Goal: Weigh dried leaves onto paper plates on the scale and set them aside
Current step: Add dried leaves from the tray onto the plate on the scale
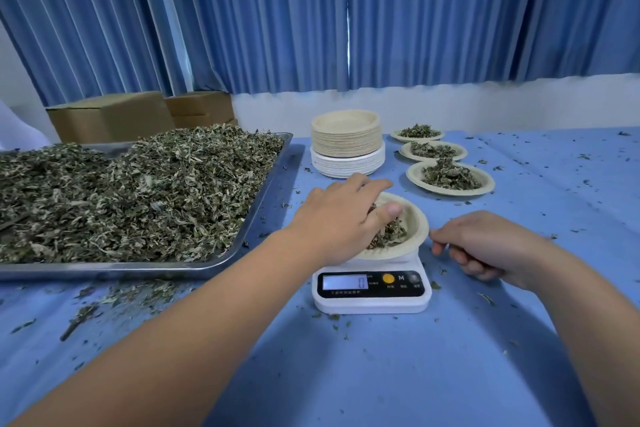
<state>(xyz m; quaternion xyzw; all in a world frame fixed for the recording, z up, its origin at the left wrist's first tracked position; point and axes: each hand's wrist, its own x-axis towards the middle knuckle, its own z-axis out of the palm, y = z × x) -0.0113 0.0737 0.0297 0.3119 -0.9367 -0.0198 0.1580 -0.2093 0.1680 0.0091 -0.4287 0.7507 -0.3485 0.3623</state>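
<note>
Portioning looks mid-fill: the left hand (343, 218) reaches across from the tray (266, 191) side, fingers and thumb curled round a clump of dried leaves (394, 232) inside the paper plate (415, 222). That plate rests on the scale (372, 295), midway along the table (381, 374). Its display reads zero, so more leaf is probably needed. The right hand (485, 246) lies just beside the plate's right rim, fingers loosely curled and empty, likely waiting to lift it off. Three filled plates (450, 191) run toward the far edge beside the spare stack (346, 146). Cloth to their right carries only crumbs, which leaves room for the next one.
</note>
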